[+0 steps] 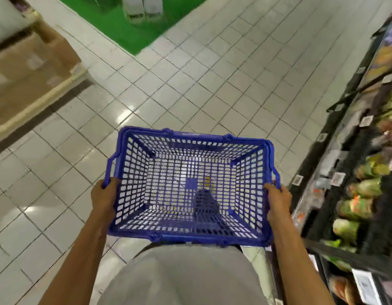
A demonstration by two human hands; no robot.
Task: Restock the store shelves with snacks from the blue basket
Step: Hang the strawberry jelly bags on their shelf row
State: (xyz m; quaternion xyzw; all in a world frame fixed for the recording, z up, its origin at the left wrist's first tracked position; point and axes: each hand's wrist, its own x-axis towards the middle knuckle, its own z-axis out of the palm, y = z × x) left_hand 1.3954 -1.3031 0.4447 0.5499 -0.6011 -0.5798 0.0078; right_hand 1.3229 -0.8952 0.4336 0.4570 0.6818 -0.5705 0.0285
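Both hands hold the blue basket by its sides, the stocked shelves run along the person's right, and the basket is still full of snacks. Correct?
Not quite. The head view shows the blue basket empty; floor tiles show through its mesh. The rest stands: left hand and right hand grip its sides, shelves on the right.

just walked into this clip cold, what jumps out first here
The blue basket fills the middle of the view, held by its short sides with the left hand and right hand; no snacks show inside, only floor tiles through the mesh. Along the right edge runs a stocked shelf of blurred packets, while a green floor patch and cardboard boxes sit at the top and left.
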